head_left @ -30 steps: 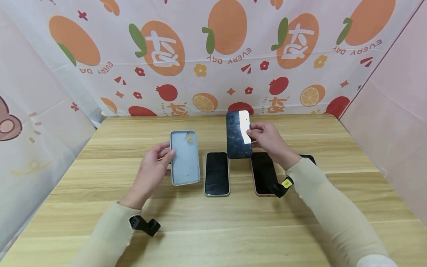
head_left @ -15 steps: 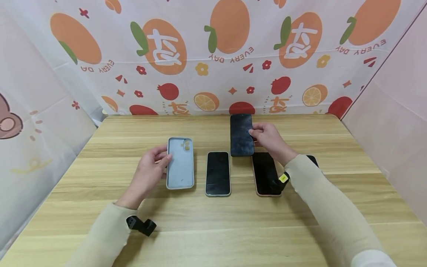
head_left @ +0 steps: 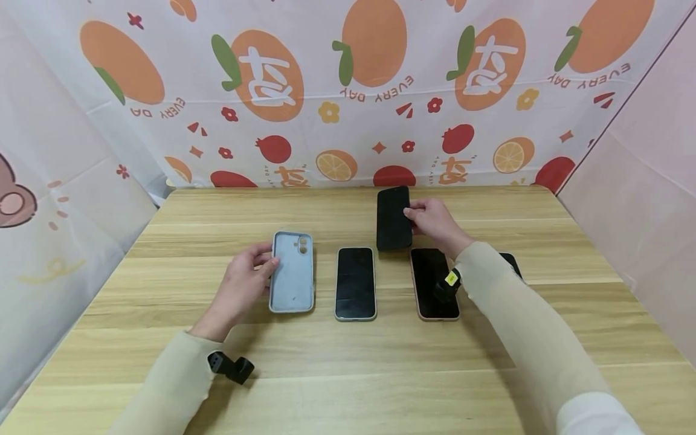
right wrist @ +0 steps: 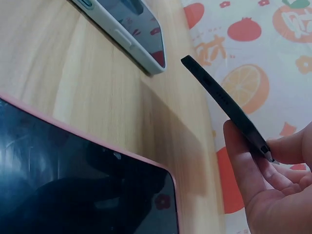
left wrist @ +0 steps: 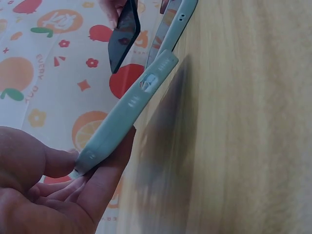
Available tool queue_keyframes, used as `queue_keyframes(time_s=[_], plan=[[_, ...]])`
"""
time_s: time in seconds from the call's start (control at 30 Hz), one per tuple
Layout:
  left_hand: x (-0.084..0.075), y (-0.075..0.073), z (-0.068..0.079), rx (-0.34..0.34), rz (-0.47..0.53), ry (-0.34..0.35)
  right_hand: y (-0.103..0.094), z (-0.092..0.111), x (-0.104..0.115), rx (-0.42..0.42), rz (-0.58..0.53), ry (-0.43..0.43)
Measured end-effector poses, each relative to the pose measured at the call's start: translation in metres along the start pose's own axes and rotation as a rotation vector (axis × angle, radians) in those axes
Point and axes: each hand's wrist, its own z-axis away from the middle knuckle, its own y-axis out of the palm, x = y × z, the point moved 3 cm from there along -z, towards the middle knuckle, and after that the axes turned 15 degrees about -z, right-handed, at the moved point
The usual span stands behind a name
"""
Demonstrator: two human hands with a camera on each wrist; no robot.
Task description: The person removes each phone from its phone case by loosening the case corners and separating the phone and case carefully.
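My left hand (head_left: 241, 281) pinches the left edge of a light blue phone case (head_left: 292, 278), thumb inside and fingers behind. The case faces me with its hollow side, camera cutout at the upper right. From the left wrist view its side wall (left wrist: 117, 119) shows, tilted over the wood. My right hand (head_left: 437, 226) holds a bare black phone (head_left: 394, 220) by its right edge, raised near the table's back. Edge-on in the right wrist view, the thin phone (right wrist: 224, 102) sits between thumb and fingers. Between the hands lies a phone in a pale case (head_left: 356, 284), face up.
A pink-edged phone (head_left: 426, 278) lies face up under my right wrist, partly covered by the wrist camera (head_left: 447, 287). Another dark phone (head_left: 511, 263) peeks out beyond my right sleeve. A fruit-print curtain (head_left: 326, 109) hangs behind the wooden table (head_left: 348, 374).
My left hand has lowered the phone case toward me and slightly left. The phone in my right hand has turned, and the bright reflection on it has gone.
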Motion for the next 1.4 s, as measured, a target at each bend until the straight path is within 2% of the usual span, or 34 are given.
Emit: queue_keyframes(time_s=[0.3,0.7,0.97,1.3,1.4], plan=[[0.006,0.003,-0.005,0.016,-0.048,-0.02,0.004,-0.016,-0.006,-0.021,0.024,0.022],[0.008,0.006,-0.008,-0.044,-0.173,0.018,0.011,-0.028,-0.014,-0.026,0.037,0.022],[0.009,0.006,-0.009,-0.042,-0.233,0.022,0.013,-0.031,-0.02,-0.029,0.049,0.038],[0.01,0.003,-0.01,-0.081,-0.353,0.018,0.015,-0.027,-0.019,-0.028,0.181,0.027],[0.008,0.002,-0.008,-0.093,-0.38,0.002,0.016,-0.025,-0.016,-0.028,0.268,-0.006]])
